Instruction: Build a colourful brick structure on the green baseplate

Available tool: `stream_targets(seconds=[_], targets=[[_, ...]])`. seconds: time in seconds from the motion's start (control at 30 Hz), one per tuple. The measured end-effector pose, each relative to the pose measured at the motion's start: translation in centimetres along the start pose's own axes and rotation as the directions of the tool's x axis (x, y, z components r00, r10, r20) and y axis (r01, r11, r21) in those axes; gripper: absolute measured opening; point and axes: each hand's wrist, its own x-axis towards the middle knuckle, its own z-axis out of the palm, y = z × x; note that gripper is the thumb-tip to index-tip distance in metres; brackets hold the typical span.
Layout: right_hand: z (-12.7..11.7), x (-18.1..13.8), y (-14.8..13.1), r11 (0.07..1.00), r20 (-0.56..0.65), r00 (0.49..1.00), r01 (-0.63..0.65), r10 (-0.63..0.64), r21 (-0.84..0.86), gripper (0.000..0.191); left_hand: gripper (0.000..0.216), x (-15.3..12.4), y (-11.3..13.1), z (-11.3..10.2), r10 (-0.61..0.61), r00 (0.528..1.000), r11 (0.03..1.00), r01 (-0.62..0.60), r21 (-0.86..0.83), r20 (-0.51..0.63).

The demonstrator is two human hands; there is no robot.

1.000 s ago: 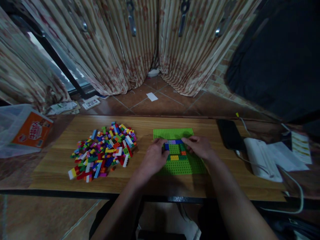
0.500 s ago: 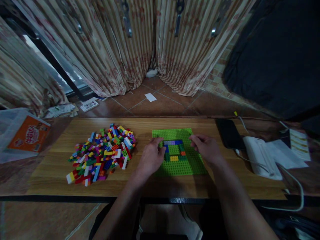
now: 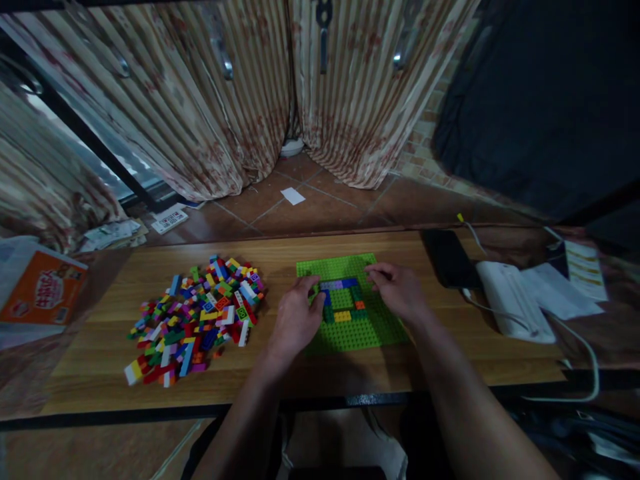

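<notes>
A green baseplate lies on the wooden table in front of me. On it stands a small frame of bricks: purple and blue along the top, yellow and green along the bottom, orange at the right. My left hand rests on the plate's left edge, fingers loosely curled beside the frame. My right hand lies over the plate's right part, fingers stretched toward the frame's top right corner. Neither hand visibly holds a brick. A heap of loose coloured bricks lies to the left.
A black phone and a white device with a cable sit at the table's right, papers beyond. An orange box in a clear bag stands at the far left. Curtains hang behind, over a tiled floor.
My right hand has drawn back a little from the purple and blue bricks toward the plate's right. My left hand slid to the plate's left edge. The view has tilted slightly.
</notes>
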Motion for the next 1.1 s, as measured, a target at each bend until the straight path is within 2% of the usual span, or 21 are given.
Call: stream_targets(seconds=[0.13, 0.23, 0.3, 0.37, 0.43, 0.53, 0.73, 0.9, 1.0, 1.1], targets=[[-0.2, 0.4, -0.8, 0.942, -0.210, 0.977, 0.042, 0.030, 0.334, 0.013, 0.031, 0.0, 0.0, -0.1, 0.004, 1.000, 1.000, -0.005, -0.024, -0.030], [-0.9, 0.6, -1.7, 0.823, -0.315, 0.932, 0.035, 0.178, 0.568, 0.010, 0.029, 0.0, -0.2, -0.1, 0.009, 0.997, 0.995, -0.016, -0.094, -0.074], [-1.6, 0.7, -2.1, 0.724, -0.285, 0.915, -0.011, 0.286, 0.690, 0.009, 0.028, 0.1, -0.4, -0.2, 0.011, 0.993, 0.990, -0.027, -0.139, -0.114], [-2.3, 0.7, -2.2, 0.630, -0.218, 0.915, -0.049, 0.340, 0.775, 0.010, 0.026, 0.2, -0.5, -0.3, 0.017, 0.986, 0.985, -0.045, -0.165, -0.164], [-2.8, 0.6, -2.1, 0.564, -0.158, 0.925, -0.070, 0.346, 0.823, 0.010, 0.026, 0.3, -0.6, -0.4, 0.018, 0.976, 0.977, -0.063, -0.201, -0.218], [-3.1, 0.5, -1.9, 0.520, -0.111, 0.933, -0.090, 0.343, 0.849, 0.009, 0.027, 0.4, -0.6, -0.5, 0.000, 0.958, 0.947, -0.093, -0.309, -0.287], [-2.9, 0.4, -2.3, 0.516, -0.078, 0.934, -0.121, 0.348, 0.848, 0.009, 0.028, 0.6, -0.6, -0.9, -0.061, 0.928, 0.889, -0.117, -0.443, -0.368], [-1.7, 0.1, -2.7, 0.534, -0.022, 0.933, -0.186, 0.359, 0.825, 0.008, 0.018, 0.2, 0.2, -1.1, -0.151, 0.931, 0.798, -0.085, -0.596, -0.334], [0.0, -0.4, -2.7, 0.595, 0.020, 0.940, -0.232, 0.340, 0.769, 0.010, 0.016, -0.4, 1.1, -0.7, -0.166, 0.947, 0.750, -0.060, -0.659, -0.275], [2.3, -1.7, -2.9, 0.714, 0.004, 0.963, -0.203, 0.270, 0.670, 0.018, 0.017, -0.9, 1.7, -0.5, -0.141, 0.957, 0.733, -0.073, -0.677, -0.256]])
